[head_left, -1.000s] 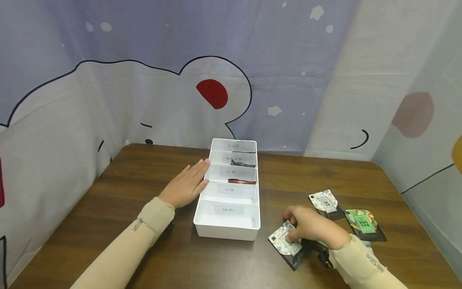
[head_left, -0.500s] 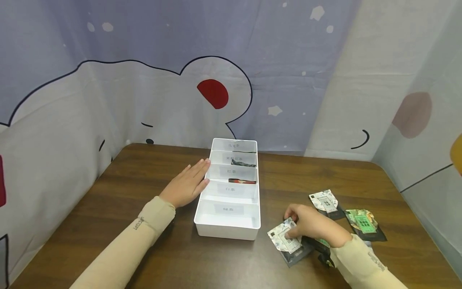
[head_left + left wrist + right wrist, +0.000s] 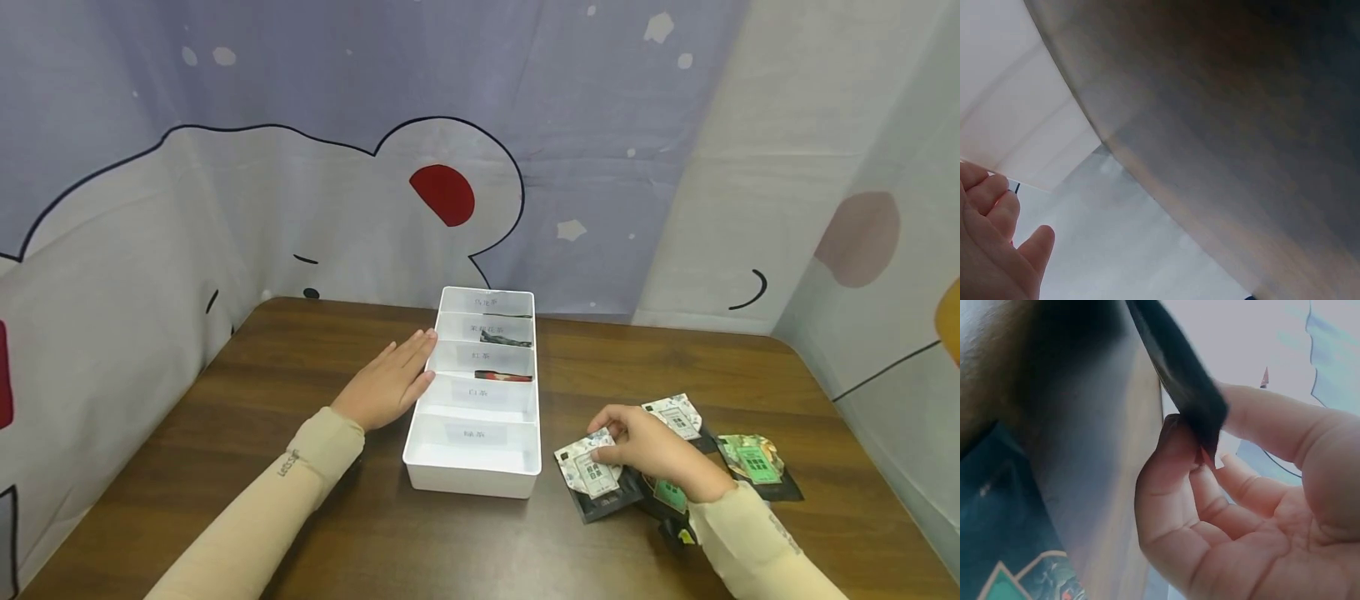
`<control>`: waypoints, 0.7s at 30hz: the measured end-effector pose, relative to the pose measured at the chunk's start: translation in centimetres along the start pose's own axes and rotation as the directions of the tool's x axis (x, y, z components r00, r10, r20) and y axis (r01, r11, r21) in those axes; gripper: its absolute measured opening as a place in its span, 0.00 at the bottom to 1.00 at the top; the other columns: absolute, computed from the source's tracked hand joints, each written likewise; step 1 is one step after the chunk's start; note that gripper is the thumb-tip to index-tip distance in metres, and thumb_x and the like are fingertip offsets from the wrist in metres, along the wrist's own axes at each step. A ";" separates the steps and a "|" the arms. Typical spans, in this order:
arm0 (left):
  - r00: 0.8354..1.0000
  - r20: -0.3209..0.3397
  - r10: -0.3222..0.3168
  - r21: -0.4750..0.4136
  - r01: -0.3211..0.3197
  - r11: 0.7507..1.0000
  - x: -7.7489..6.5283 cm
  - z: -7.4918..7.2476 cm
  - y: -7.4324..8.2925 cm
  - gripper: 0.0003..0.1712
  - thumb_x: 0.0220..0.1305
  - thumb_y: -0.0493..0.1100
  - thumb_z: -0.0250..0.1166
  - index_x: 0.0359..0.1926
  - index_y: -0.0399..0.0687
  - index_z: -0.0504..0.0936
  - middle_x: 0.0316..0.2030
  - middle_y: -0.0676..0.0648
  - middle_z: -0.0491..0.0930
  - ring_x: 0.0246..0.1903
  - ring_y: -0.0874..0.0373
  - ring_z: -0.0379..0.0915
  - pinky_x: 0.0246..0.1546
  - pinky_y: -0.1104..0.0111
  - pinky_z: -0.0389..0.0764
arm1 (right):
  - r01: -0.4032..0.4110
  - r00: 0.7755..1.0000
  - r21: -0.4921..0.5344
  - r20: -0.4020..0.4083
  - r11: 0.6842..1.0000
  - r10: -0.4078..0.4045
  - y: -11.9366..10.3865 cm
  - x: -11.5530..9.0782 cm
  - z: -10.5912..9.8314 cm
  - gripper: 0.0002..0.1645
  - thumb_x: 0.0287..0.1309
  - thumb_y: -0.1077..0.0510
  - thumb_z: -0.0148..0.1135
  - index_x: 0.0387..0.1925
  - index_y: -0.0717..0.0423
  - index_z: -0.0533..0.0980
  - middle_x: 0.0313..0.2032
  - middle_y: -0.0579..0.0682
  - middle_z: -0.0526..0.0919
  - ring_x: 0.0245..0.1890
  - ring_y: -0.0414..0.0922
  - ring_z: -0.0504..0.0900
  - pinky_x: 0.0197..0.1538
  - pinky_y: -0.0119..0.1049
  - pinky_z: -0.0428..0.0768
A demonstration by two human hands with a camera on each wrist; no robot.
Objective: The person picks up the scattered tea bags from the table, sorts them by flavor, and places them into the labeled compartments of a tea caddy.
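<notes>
My right hand [image 3: 652, 446] pinches a black and white tea packet [image 3: 590, 468] by its edge, thumb on its printed face. In the right wrist view the packet [image 3: 1182, 375] is seen edge-on between thumb and forefinger, lifted off the table. My left hand [image 3: 386, 383], fingers straight, touches the left side of a long white divided box [image 3: 472, 482]. The box has several labelled compartments; packets stand in the back three, among them a red-edged packet [image 3: 502, 377]. In the left wrist view the fingers [image 3: 1004, 212] lie by the box wall.
Right of the box lie more packets on the wooden table [image 3: 420, 550]: a white-topped one [image 3: 675, 419], a green-labelled one [image 3: 757, 462], and a dark one [image 3: 667, 493] partly under my right hand. A patterned curtain [image 3: 337, 208] hangs behind the table.
My right hand has raised the pinched packet and moved it slightly away from me, uncovering more of the dark green-labelled packet beneath. The left hand and the box have stayed put.
</notes>
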State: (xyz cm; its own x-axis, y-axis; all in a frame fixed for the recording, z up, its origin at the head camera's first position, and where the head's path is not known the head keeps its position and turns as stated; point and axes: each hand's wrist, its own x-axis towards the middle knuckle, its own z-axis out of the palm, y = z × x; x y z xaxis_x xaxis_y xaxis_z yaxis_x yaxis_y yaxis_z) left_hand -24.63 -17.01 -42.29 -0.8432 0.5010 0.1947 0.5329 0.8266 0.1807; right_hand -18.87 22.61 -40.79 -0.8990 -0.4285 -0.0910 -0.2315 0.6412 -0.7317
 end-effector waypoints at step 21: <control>1.000 -0.009 0.003 -0.016 -0.003 1.000 -0.1 0.0 0.0 0.38 0.80 0.56 0.43 0.80 0.40 0.51 0.79 0.44 0.51 0.78 0.49 0.45 0.76 0.49 0.52 | -0.033 0.967 0.206 -0.239 0.978 0.083 -1.6 0.4 -1.0 0.18 0.62 0.64 0.68 0.53 0.66 0.81 0.41 0.57 0.86 0.41 0.48 0.86 0.39 0.34 0.85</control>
State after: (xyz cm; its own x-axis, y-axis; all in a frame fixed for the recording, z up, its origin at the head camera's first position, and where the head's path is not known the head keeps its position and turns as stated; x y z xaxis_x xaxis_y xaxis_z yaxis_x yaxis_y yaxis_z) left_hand -24.56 -17.02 -42.25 -0.8411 0.5010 0.2037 0.5363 0.8211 0.1952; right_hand -19.19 22.06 -38.97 -0.9778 -0.2092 0.0127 -0.1201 0.5097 -0.8520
